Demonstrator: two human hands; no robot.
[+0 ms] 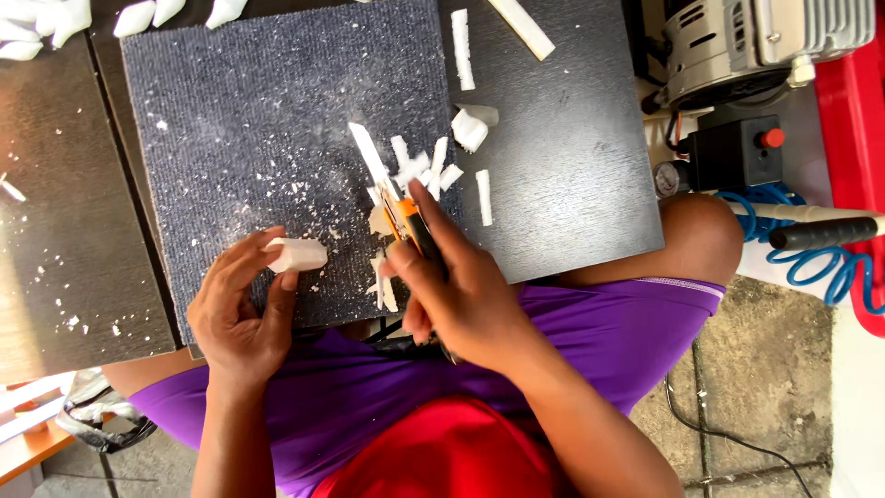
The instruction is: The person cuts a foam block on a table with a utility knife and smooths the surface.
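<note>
A seated person in purple shorts and a red top works over a dark grey mat that lies on a black tabletop across the lap. The left hand is closed around a small white block, thumb and fingertips pinching it at its near end so that the block sits just above the front part of the mat. The right hand is wrapped tight around the orange and black handle of a utility knife; its long pale blade is extended and points away from the body, tip over the middle of the mat, apart from the block.

White shavings lie piled just beside the blade, with finer crumbs dusted across the mat. 2 larger white strips rest on the bare tabletop near its far edge, and 1 short curled offcut lies between them and the shavings. More white pieces are gathered at the far left corner.

To the right, on the ground, stands a grey compressor with a coiled blue hose beside the person's knee.
</note>
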